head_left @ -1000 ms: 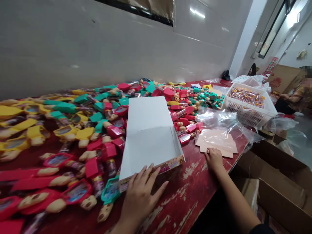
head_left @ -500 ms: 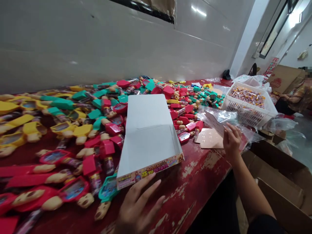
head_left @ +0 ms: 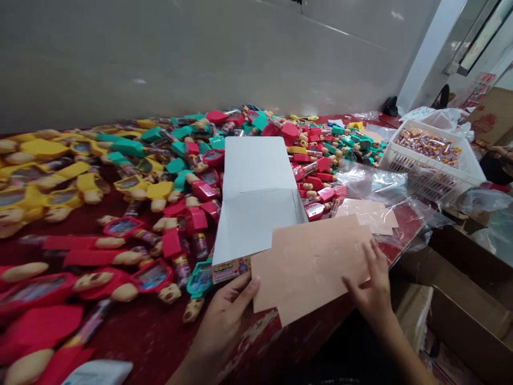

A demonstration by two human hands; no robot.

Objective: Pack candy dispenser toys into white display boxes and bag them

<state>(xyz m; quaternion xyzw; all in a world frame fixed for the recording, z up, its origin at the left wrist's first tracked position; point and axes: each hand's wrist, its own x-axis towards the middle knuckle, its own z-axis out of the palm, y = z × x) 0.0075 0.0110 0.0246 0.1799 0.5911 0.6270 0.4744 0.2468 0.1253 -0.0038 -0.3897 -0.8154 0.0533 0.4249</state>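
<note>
A flat pinkish-tan cardboard sheet (head_left: 312, 262) with notched corners is held between both hands, in front of an open white box (head_left: 262, 214). My left hand (head_left: 230, 307) pinches the sheet's left edge near the box's printed front corner. At the sheet's right edge, my right hand (head_left: 372, 283) has its fingers spread, touching the cardboard. The sheet covers part of the box's front wall. More tan sheets (head_left: 366, 214) lie behind my right hand, partly under clear plastic.
Red, yellow and green toys (head_left: 160, 272) are heaped left of and behind the box. A white basket (head_left: 433, 160) of small wrapped pieces stands at right. Cardboard boxes (head_left: 468, 289) sit below the table's right edge. A person's arm shows at far right.
My right hand has brought the sheet leftward to the front of the box and it now faces up broadly. My left hand has closed on its left edge. The view has shifted.
</note>
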